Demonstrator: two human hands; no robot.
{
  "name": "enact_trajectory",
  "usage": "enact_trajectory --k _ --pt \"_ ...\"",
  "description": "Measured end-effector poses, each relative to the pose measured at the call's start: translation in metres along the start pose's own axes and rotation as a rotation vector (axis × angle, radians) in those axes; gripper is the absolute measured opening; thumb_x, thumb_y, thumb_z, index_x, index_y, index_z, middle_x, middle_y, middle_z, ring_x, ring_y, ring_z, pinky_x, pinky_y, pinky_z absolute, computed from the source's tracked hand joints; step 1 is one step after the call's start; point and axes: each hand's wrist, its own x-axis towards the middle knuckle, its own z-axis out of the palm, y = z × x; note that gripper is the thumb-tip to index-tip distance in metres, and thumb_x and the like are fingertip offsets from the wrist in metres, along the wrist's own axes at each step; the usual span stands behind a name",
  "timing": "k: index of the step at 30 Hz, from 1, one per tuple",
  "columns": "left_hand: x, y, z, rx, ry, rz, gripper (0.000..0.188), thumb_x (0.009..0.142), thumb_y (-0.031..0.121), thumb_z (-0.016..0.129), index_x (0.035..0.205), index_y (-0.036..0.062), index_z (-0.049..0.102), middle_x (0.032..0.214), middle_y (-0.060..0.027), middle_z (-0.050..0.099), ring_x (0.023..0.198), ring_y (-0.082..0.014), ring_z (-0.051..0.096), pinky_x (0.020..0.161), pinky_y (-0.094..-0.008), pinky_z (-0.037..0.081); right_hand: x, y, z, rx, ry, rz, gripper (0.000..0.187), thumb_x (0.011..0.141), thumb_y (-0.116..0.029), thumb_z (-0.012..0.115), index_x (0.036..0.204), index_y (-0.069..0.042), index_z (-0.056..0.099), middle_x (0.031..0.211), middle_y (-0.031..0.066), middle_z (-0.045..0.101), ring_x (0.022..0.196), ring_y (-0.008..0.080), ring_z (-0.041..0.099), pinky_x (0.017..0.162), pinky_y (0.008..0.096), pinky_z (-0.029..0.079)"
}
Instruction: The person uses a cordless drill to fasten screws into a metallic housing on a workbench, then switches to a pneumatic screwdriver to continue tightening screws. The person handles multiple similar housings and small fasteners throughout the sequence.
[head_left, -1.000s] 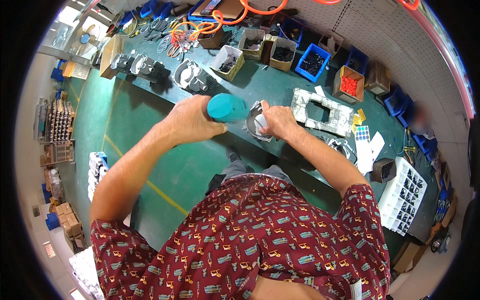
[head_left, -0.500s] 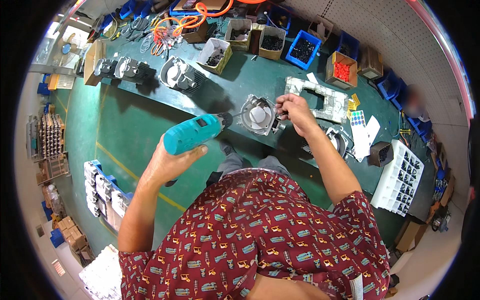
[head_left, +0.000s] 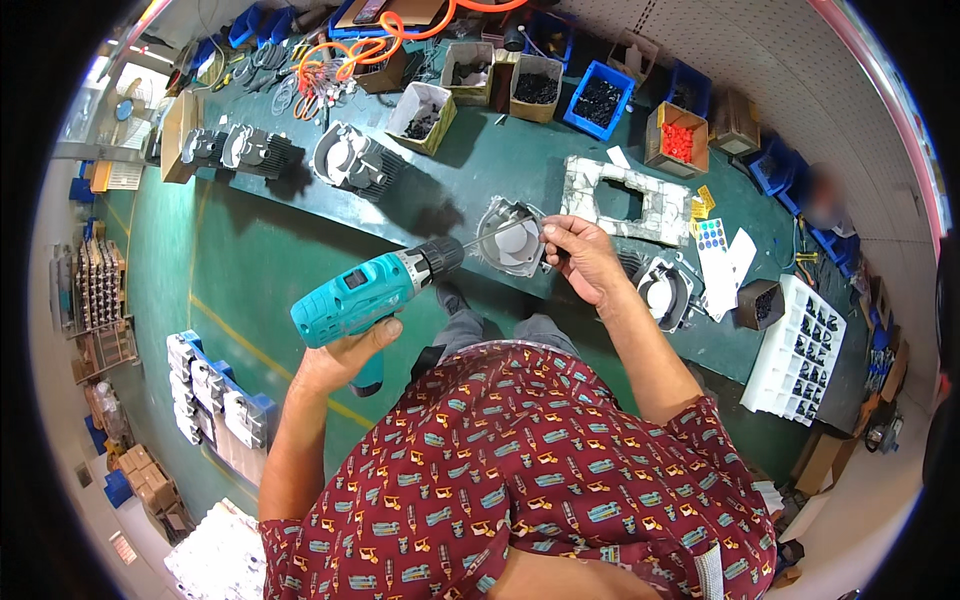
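Note:
A teal cordless drill [head_left: 365, 290] is gripped in my left hand [head_left: 350, 350], held over the floor in front of the bench. Its long thin bit [head_left: 495, 233] points right and slightly up. At the bit's tip, my right hand [head_left: 585, 258] is closed with thumb and fingers pinched together; whatever lies between them is too small to make out. Behind the bit, a round grey metal housing [head_left: 512, 250] with a white inner disc sits at the bench's front edge. A similar housing [head_left: 660, 290] lies right of my right hand.
More finned housings [head_left: 355, 160] stand along the bench's left side. At the back are bins of small parts, including a blue bin [head_left: 599, 100] and a box of red pieces [head_left: 678, 142]. A taped frame [head_left: 660, 205] and a white tray [head_left: 770, 370] lie to the right.
The drill has swung down and left, so its chuck and bit now show more fully. My right hand has shifted slightly down, its fingers now meeting the bit's tip.

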Motion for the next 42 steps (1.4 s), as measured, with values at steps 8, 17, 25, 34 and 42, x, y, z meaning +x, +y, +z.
enact_trajectory --k 8,17,25,34,42 --pt "0.000 -0.004 0.001 -0.083 -0.020 -0.043 0.034 0.092 0.020 0.081 0.120 0.0041 0.069 0.103 -0.0032 0.072 0.090 -0.0137 0.066 0.078 -0.0318 0.056 -0.001 -0.004 0.002 -0.077 -0.033 0.005 0.023 0.099 -0.009 0.068 0.121 -0.003 0.073 0.095 -0.0008 0.069 0.079 0.0076 0.059 0.072 0.0224 0.052" --pt "0.000 0.006 0.003 -0.236 -0.035 -0.074 0.035 0.093 0.014 0.079 0.123 0.0030 0.066 0.101 -0.0056 0.071 0.082 -0.0142 0.065 0.072 -0.0324 0.055 0.000 -0.028 0.000 -0.264 -0.215 -0.015 0.025 0.099 -0.007 0.068 0.122 0.000 0.072 0.095 0.0022 0.070 0.079 0.0079 0.061 0.073 0.0238 0.053" --pt "-0.004 0.007 -0.008 -0.210 -0.042 -0.078 0.032 0.092 0.014 0.079 0.120 0.0040 0.067 0.100 -0.0053 0.070 0.083 -0.0141 0.064 0.073 -0.0325 0.055 0.008 -0.041 0.005 -0.561 -0.195 -0.034 0.022 0.094 -0.009 0.074 0.113 0.002 0.075 0.092 0.0021 0.071 0.076 0.0067 0.060 0.071 0.0218 0.050" --pt "0.007 0.021 -0.015 0.329 -0.103 0.017 0.036 0.089 0.010 0.080 0.122 0.0023 0.070 0.107 -0.0030 0.073 0.094 -0.0135 0.065 0.085 -0.0327 0.055 0.035 -0.011 -0.007 -1.008 0.209 -0.395 0.040 0.079 -0.031 0.085 0.104 -0.001 0.077 0.078 0.0097 0.068 0.069 0.0170 0.062 0.068 0.0329 0.052" --pt "0.041 0.075 -0.001 0.431 -0.263 0.006 0.040 0.087 0.012 0.079 0.125 0.0049 0.070 0.110 -0.0123 0.074 0.093 -0.0208 0.068 0.089 -0.0337 0.056 0.048 0.017 -0.012 -1.203 0.262 -0.653 0.030 0.079 -0.026 0.084 0.100 -0.004 0.080 0.076 0.0106 0.060 0.068 0.0241 0.060 0.066 0.0380 0.050"
